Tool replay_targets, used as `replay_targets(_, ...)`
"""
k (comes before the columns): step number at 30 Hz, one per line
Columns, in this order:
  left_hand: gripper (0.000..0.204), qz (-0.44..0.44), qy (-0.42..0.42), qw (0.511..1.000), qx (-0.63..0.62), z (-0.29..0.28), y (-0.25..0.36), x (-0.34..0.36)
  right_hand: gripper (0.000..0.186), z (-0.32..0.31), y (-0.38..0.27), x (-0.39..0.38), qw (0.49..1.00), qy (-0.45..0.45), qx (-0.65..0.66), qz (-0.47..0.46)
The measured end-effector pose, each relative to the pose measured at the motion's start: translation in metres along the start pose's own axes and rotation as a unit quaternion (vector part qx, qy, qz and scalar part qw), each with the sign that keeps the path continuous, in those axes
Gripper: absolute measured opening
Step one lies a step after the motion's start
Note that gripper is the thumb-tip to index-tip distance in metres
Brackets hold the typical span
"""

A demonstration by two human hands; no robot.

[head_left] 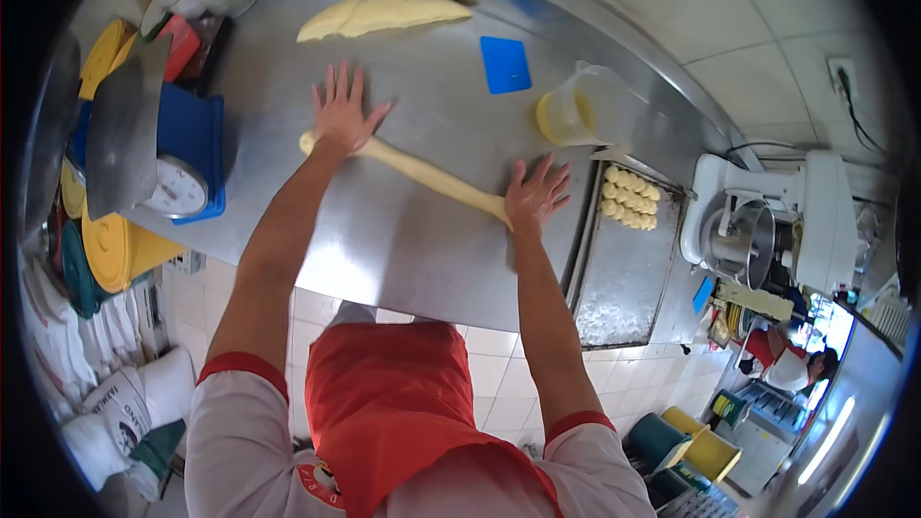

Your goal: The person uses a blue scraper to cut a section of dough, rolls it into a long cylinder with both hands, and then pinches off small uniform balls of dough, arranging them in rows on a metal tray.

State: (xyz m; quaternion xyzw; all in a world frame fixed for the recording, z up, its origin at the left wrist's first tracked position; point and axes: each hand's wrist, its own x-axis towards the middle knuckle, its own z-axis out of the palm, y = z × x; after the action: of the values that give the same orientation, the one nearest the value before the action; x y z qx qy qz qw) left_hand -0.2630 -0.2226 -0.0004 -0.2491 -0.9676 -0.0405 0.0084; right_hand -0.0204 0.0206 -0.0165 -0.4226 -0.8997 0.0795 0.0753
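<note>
My left hand [345, 118] lies with spread fingers over the left end of a long pale dough rope [427, 176] on the steel table [441, 259]. My right hand [537, 194], fingers also apart, rests on the rope's right end. A longer, thicker piece of dough [379, 16] sits at the back, with a blue scraper [506, 64] to its right. A clear jug [585, 105] holding yellow liquid stands beyond my right hand. A metal tray [614, 297] on the right carries several small dough balls [628, 197] at its far end.
A scale [173, 187], containers and yellow-lidded tubs [120, 249] crowd the left. A white stand mixer [815, 221] stands beyond the tray. Sacks [153, 388] lie at lower left. Another person [782, 360] in red and white works at the far right, near bins [710, 441].
</note>
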Motion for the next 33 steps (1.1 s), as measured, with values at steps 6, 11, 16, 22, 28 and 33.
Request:
replay_targets(6,0.075,0.137,-0.063,0.986,-0.063,-0.005,-0.019,-0.140,0.073,-0.015,0.032,-0.098,0.986,-0.133,0.060,-0.082)
replay_targets(11,0.071,0.157,-0.070,0.969,-0.176,-0.026,0.081,-0.232,0.066,-0.054,0.053,-0.199,0.974,-0.135,0.167,-0.071)
replay_targets(16,0.074,0.097,-0.113,0.986,-0.080,0.000,0.137,-0.117,0.059,-0.030,0.077,-0.132,0.989,-0.130,-0.046,-0.049)
replay_targets(22,0.084,0.009,0.043,0.999,-0.028,0.024,0.089,-0.008,0.061,-0.018,0.096,0.004,0.997,0.042,0.059,-0.033)
replay_targets(28,0.068,0.180,-0.091,0.978,-0.044,-0.006,0.070,-0.140,0.056,-0.032,0.086,-0.111,0.997,0.027,0.006,-0.078)
replay_targets(33,0.046,0.151,-0.314,0.932,-0.096,-0.046,0.045,-0.162,0.048,-0.056,0.110,-0.119,0.983,-0.130,0.020,-0.128)
